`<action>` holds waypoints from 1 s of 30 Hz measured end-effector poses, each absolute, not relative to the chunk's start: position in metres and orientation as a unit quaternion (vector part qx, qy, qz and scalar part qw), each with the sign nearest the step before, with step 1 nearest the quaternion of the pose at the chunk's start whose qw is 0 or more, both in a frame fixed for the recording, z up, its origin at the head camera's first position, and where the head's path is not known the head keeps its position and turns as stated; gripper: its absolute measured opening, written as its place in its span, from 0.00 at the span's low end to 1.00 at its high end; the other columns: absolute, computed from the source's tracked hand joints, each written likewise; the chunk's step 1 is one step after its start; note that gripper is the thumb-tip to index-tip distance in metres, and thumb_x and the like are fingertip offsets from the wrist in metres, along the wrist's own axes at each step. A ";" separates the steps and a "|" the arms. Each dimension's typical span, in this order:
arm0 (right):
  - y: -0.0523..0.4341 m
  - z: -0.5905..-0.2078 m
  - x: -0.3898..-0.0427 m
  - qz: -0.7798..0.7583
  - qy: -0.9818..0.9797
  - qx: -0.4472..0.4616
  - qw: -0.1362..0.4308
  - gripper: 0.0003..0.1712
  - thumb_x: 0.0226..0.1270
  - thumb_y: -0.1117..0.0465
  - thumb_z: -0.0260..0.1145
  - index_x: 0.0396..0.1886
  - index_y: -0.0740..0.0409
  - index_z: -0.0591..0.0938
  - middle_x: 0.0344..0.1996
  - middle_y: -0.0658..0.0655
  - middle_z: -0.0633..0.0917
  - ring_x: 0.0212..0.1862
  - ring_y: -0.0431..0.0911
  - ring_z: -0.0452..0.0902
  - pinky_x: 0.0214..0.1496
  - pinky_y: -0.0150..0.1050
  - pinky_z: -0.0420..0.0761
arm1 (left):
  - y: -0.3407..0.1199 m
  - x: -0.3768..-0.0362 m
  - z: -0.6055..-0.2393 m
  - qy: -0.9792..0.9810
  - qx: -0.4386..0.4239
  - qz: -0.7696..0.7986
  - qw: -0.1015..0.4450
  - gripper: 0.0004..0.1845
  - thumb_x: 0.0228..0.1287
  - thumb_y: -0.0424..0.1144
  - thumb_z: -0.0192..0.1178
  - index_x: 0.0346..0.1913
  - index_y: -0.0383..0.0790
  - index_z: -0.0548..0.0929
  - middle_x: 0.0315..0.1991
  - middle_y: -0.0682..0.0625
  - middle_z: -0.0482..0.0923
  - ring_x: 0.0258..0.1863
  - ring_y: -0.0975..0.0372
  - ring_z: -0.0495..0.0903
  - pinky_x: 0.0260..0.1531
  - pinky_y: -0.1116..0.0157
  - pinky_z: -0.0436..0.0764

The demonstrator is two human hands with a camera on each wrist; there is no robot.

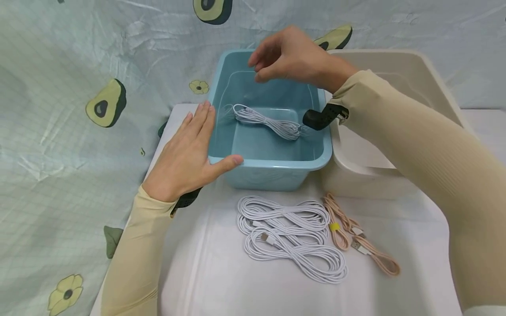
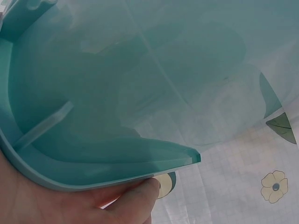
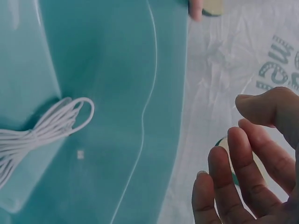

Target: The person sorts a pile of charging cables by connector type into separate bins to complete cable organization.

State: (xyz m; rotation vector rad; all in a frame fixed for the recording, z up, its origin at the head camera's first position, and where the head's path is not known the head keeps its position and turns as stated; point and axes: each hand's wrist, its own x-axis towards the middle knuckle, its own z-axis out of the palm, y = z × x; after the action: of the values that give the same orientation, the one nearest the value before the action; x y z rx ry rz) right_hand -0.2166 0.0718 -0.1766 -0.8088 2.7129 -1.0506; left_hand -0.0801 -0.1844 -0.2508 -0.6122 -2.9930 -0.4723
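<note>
White table (image 1: 205, 281), blue bin (image 1: 316, 160) (cable (image 1: 269, 123) inside)

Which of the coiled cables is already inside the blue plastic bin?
The single white coiled cable lies in the blue plastic bin; the other white coils and the pink cable lie on the table.

Left hand (image 1: 186, 153) flat, fingers straight, thumb spread wide. Right hand (image 1: 286, 55) raised, palm down, fingers loosely curled, holding nothing. Both forearms in beige sleeves, black wrist straps.
</note>
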 end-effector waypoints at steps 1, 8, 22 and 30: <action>0.071 -0.176 -0.215 -0.349 0.895 -0.270 0.062 0.17 0.67 0.57 0.73 0.55 0.54 0.87 0.44 0.48 0.85 0.48 0.40 0.79 0.58 0.35 0.81 | -0.185 -0.081 -0.251 -0.968 -0.197 -0.153 0.024 0.61 0.66 0.77 0.52 0.83 0.33 0.46 0.86 0.40 0.43 0.87 0.51 0.44 0.88 0.54 0.44; 0.069 -0.169 -0.201 -0.367 0.879 -0.297 0.060 0.17 0.67 0.58 0.74 0.55 0.53 0.87 0.43 0.47 0.86 0.49 0.39 0.82 0.59 0.33 0.82 | -0.186 -0.088 -0.255 -0.968 -0.195 -0.156 0.020 0.60 0.66 0.76 0.53 0.83 0.33 0.46 0.86 0.40 0.43 0.87 0.51 0.43 0.88 0.54 0.44; 0.079 -0.167 -0.166 -0.424 0.830 -0.361 0.044 0.13 0.66 0.64 0.73 0.50 0.57 0.89 0.39 0.53 0.88 0.43 0.45 0.85 0.51 0.30 0.86 | -0.188 -0.092 -0.259 -0.969 -0.192 -0.156 0.025 0.60 0.67 0.76 0.52 0.83 0.35 0.45 0.86 0.41 0.41 0.87 0.52 0.42 0.88 0.53 0.44; 0.090 -0.174 -0.139 -0.468 0.808 -0.351 0.073 0.14 0.64 0.65 0.75 0.50 0.56 0.89 0.38 0.56 0.88 0.41 0.48 0.86 0.49 0.31 0.88 | -0.187 -0.092 -0.260 -0.969 -0.191 -0.155 0.032 0.60 0.67 0.76 0.53 0.84 0.35 0.44 0.86 0.41 0.41 0.87 0.52 0.42 0.88 0.53 0.45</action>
State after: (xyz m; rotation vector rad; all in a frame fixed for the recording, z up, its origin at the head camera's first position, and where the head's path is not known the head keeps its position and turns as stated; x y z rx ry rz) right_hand -0.1387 0.0905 -0.1736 -1.0556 2.4258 -1.4056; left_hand -0.0925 -0.1865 -0.2597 -0.5878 -2.9830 -0.4771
